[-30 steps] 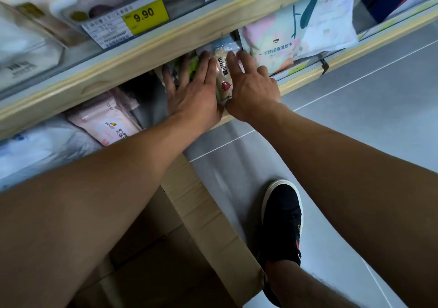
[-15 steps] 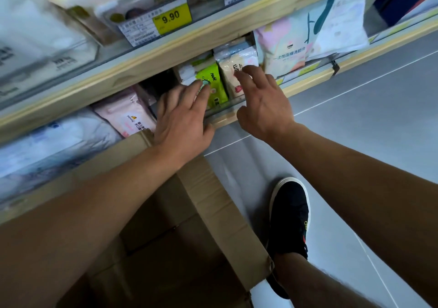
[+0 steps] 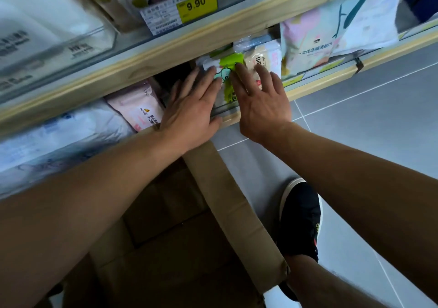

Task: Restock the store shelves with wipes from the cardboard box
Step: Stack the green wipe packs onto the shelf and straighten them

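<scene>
A green and white wipes pack [image 3: 228, 70] with a cartoon animal stands on the lower shelf [image 3: 315, 87]. My left hand [image 3: 189, 108] lies flat with fingers apart, its fingertips touching the pack's left side. My right hand [image 3: 258, 99] is spread too, fingers resting on the pack's right side and on the beige pack [image 3: 265, 59] beside it. Neither hand grips anything. The open cardboard box [image 3: 227, 194] sits on the floor below my arms; its inside looks dark and I see no wipes in it.
A pink pack [image 3: 139, 108] and white bags [image 3: 59, 130] fill the shelf's left. A large pastel bag [image 3: 315, 40] stands to the right. The upper shelf carries a yellow 9.90 price tag [image 3: 196, 4]. My black shoe [image 3: 301, 215] stands on grey tile right of the box.
Both hands came together on the green pack: the left moved up and forward onto it, the right shifted left from the beige pack. The view tilted slightly.
</scene>
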`<state>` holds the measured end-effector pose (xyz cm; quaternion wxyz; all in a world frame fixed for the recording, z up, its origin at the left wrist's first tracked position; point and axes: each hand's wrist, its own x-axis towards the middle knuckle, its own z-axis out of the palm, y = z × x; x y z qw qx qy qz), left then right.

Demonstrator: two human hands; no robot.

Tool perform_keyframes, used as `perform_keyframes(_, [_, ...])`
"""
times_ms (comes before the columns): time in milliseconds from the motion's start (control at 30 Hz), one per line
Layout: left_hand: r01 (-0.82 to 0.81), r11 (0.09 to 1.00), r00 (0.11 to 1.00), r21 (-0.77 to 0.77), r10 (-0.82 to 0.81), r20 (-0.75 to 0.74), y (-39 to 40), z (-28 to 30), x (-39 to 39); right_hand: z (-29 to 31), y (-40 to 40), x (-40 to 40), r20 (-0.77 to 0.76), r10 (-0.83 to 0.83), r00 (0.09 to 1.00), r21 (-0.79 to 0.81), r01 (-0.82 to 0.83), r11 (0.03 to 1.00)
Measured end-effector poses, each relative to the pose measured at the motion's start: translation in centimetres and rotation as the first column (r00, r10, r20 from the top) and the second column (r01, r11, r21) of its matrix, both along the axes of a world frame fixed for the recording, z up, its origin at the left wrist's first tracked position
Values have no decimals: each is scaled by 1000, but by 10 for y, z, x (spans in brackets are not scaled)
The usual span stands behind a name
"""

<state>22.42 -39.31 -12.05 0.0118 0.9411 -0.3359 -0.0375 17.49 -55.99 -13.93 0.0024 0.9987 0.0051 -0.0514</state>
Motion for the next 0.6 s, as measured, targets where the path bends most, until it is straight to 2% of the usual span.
perform_keyframes(67, [-42, 999, 998, -13, 43, 40, 1, 3, -3, 1, 1, 1, 29, 12, 1000, 16, -12, 1000])
perform_keyframes(167, [-92, 993, 996, 73, 92, 14, 3, -2, -4, 3, 2, 0, -5, 21, 1000, 11, -21, 1000])
perform_keyframes(333, [-80, 993, 996, 87, 82, -21, 3, -1, 0, 11, 2, 2, -24, 32, 999, 33, -31, 999])
perform_keyframes(467, [-91, 995, 995, -29, 89, -47, 7, 10, -9, 33, 6, -1, -1, 45, 999, 93, -45, 995])
perform_keyframes(600, [-134, 985, 991, -113, 130, -41, 39, 37, -40, 71, 29, -20, -58, 109, 992, 123, -101, 987])
